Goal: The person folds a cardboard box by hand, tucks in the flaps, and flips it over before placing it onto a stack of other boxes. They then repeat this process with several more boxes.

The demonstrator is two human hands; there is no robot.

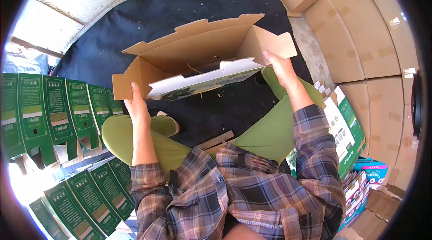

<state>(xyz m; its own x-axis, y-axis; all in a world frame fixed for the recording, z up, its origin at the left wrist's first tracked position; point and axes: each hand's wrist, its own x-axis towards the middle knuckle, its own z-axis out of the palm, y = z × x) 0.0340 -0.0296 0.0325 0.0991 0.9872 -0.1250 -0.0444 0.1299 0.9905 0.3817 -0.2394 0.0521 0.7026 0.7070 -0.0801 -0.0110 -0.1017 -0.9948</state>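
Observation:
An opened cardboard box [193, 55], brown inside with a white printed outer side, is held up in front of my knees. My left hand [137, 107] grips its left end by the side flap, thumb on the brown card. At the right end my right hand [282, 68] is closed on the other side panel, thumb on the inner face. Tabs with notched edges stand out along the long sides. Through the box the dark ground sheet shows, with a few scraps on it.
Rows of green printed boxes [55, 109] stand at the left. Brown cartons [351, 28] are stacked along the right. A white and green carton [344, 127] leans beside my right knee, near teal and pink boxes [375, 172]. Black sheeting [180, 3] covers the floor.

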